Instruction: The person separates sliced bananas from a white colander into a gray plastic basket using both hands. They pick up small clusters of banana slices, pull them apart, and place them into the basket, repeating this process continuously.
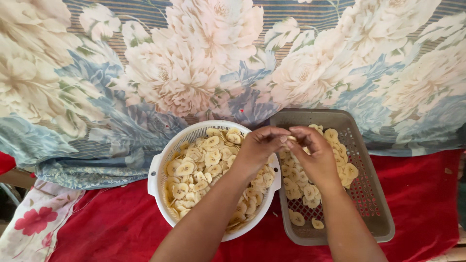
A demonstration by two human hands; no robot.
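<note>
Head view, left hand: the left hand (256,148) was raised over the right rim of the white colander, fingers curled and pressed together at the tips against a single pale slice (291,139).
Head view, right hand: the right hand (315,154) met the left above the gap between the two containers, its fingertips pinching the same slice; the two hands touched at the fingertips.
Slice held: small, partly hidden by the fingers; whether it was one slice or several stuck together could not be told.
White colander: the round white colander (158,167) sat on the left, heaped with banana slices (199,170), pale yellow and overlapping.
Grey tray: the rectangular perforated grey tray (374,204) stood just beside the colander on the right, with loose slices (340,160) spread thinly along its far and left parts; the near right part showed bare mesh.
Surface: both containers rested on a red cloth (121,228).
Background: a floral fabric (194,63) in cream and blue lay behind them.
</note>
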